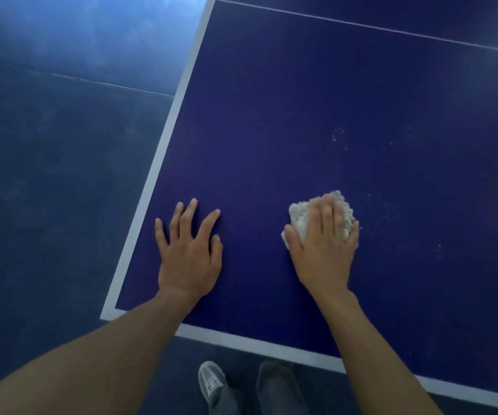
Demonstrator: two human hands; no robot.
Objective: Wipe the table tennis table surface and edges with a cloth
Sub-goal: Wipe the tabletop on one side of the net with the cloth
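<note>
Right hand (325, 247) flat on cloth (299, 217) — left hand (187, 254) open-palmed on table (301, 115), shoe (211, 381) below.

Dark-blue white-edged table (301, 115), off-white cloth (301, 220)

No writing, brand or number can be read on the table (316, 100) or cloth (300, 218).

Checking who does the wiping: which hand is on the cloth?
The right hand, pressing down on the white cloth; the left hand lies spread on the bare blue table.
</note>
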